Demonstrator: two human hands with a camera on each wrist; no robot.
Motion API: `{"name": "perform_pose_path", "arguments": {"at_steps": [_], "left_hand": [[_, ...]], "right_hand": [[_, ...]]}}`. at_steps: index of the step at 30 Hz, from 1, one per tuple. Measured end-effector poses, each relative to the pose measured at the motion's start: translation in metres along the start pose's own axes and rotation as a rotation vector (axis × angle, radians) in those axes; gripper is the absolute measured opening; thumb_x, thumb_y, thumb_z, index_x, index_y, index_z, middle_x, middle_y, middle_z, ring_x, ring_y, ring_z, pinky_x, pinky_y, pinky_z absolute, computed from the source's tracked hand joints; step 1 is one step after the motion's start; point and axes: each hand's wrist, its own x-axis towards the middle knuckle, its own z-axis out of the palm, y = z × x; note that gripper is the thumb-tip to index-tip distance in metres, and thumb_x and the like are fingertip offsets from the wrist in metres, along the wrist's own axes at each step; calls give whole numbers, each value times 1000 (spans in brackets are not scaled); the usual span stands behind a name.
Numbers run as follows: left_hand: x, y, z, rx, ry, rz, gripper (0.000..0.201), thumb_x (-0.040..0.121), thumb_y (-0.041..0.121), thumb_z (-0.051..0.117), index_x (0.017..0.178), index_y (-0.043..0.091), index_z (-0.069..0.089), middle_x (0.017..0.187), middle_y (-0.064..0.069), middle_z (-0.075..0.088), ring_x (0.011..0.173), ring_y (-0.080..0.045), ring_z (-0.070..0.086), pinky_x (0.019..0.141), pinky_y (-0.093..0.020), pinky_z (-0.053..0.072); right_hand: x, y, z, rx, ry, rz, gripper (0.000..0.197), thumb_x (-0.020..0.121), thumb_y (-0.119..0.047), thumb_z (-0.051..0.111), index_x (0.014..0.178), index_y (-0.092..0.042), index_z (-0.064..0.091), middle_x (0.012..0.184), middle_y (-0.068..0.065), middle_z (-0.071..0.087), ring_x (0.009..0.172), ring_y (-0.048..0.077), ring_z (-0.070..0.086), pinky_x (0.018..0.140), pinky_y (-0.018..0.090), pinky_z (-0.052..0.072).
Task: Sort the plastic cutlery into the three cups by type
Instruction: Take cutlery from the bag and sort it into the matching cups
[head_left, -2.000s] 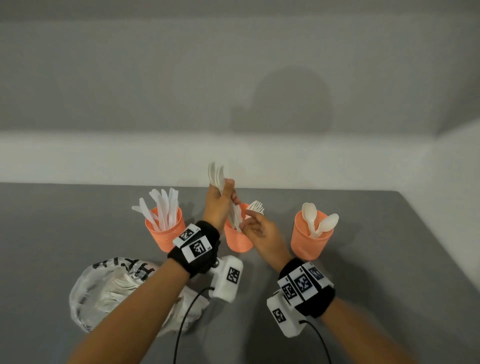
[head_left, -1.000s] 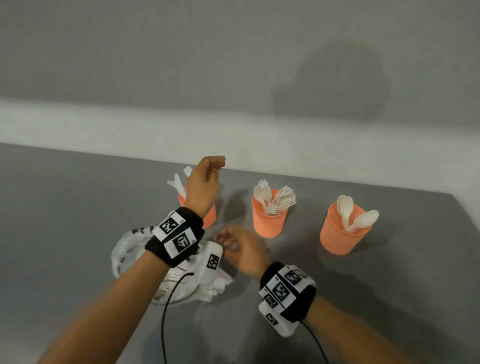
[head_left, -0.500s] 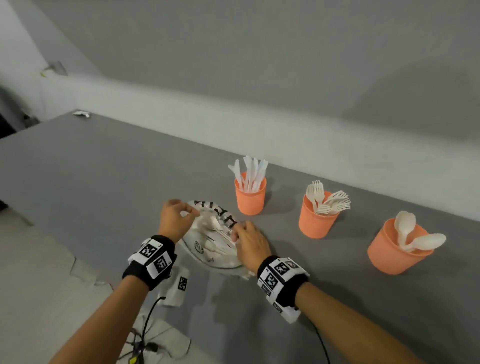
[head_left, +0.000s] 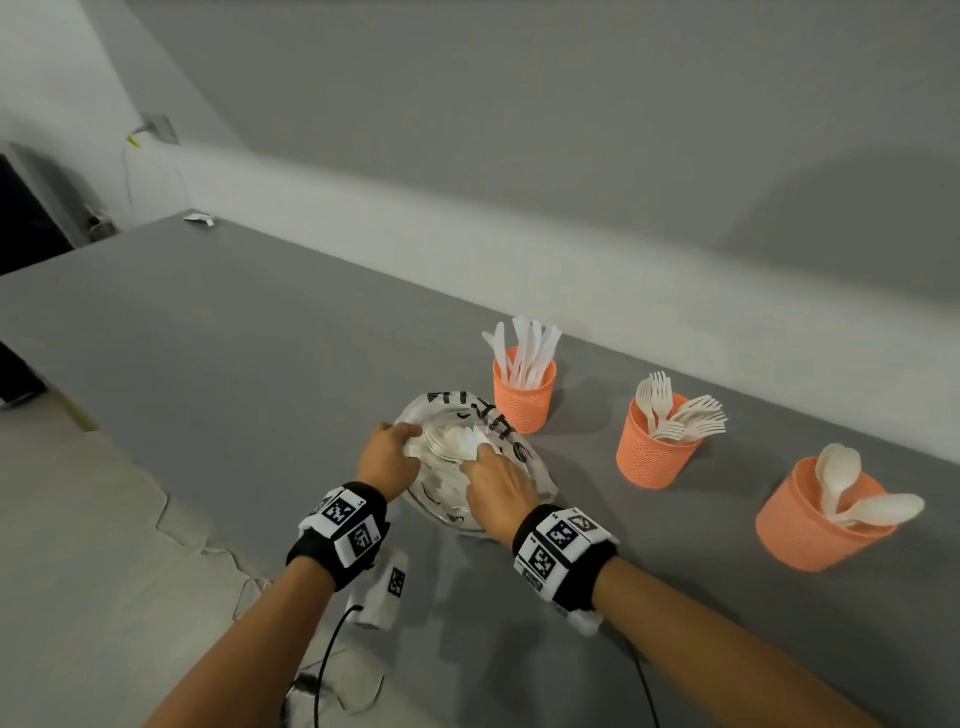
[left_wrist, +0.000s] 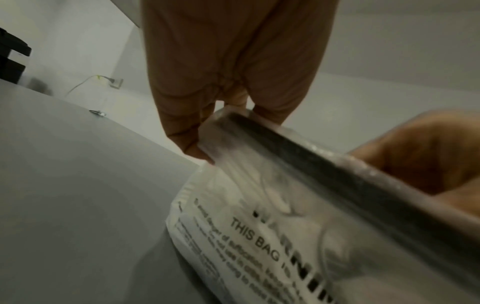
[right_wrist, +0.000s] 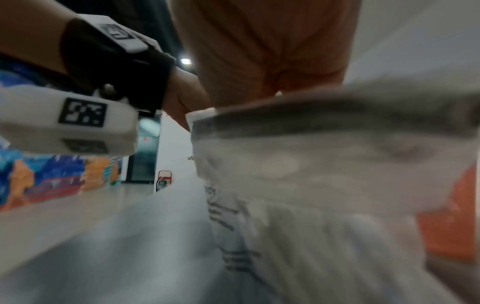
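Note:
A clear plastic bag with black print lies on the grey table, white cutlery showing inside. My left hand pinches the bag's left rim; the left wrist view shows its fingers curled on the bag's edge. My right hand grips the bag's mouth from the near right, fingertips hidden by plastic. Three orange cups stand right of the bag: the knife cup, the fork cup, the spoon cup.
The table's near left edge runs diagonally, pale floor below it. A small white scrap lies at the table's far corner. A grey wall with a white base strip backs the table. Cables hang from my wrist cameras.
Both hands came down from the cups to the bag and took hold of its mouth. The cutlery my left hand held is gone from it. My view swung left.

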Motion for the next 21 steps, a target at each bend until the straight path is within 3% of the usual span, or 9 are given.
{"name": "perform_pose_path", "arguments": {"at_steps": [2,5,9,11,14,17,19,21], "left_hand": [[-3,-1,-1,6,-18,22,50,80,-8,46,127,6,52,126,-17,44,111,-31,51,88,-21,35],[-9,-4,-3,10,-36,58,50,79,-9,46,127,7,52,124,-16,44,110,-31,52,86,-19,34],[-13,-6,-4,-29,-30,63,50,79,-9,48,126,7,53,123,-15,45,110,-29,51,87,-19,35],[-15,-6,-5,-53,-23,60,49,79,-8,50,126,6,53,123,-14,46,111,-28,51,88,-20,35],[-16,-6,-4,-65,-23,60,49,79,-8,50,125,6,54,122,-14,46,110,-28,51,86,-20,34],[-16,-8,-4,-84,-8,51,49,79,-9,48,125,6,55,122,-14,47,109,-28,51,84,-20,34],[-16,-9,-5,-102,10,44,48,79,-9,47,124,5,55,122,-14,47,109,-27,50,84,-20,34],[-15,-10,-5,-124,22,39,47,79,-10,47,123,5,56,122,-14,48,109,-27,51,83,-20,34]], "right_hand": [[7,-1,-1,110,-58,120,41,92,-17,55,128,0,47,138,17,36,122,34,46,99,39,40],[18,-1,1,143,-105,222,81,80,-34,70,138,4,28,146,19,24,133,33,33,106,37,34],[32,4,8,110,-166,212,105,69,-44,77,143,0,18,151,18,15,141,34,18,113,44,25],[36,10,10,97,-192,191,105,70,-48,74,146,-8,14,154,16,11,143,34,11,116,46,20],[37,18,11,102,-202,169,104,69,-50,73,147,-20,11,154,14,16,142,34,16,113,48,25],[38,21,9,192,-148,157,108,63,-45,79,146,-17,15,150,10,30,137,31,30,110,44,32],[37,18,6,213,-138,133,99,63,-39,82,142,-10,28,142,11,42,131,29,41,105,38,36],[37,14,8,220,-129,106,76,65,-38,80,128,-10,47,129,11,54,122,29,50,99,34,41]]}}
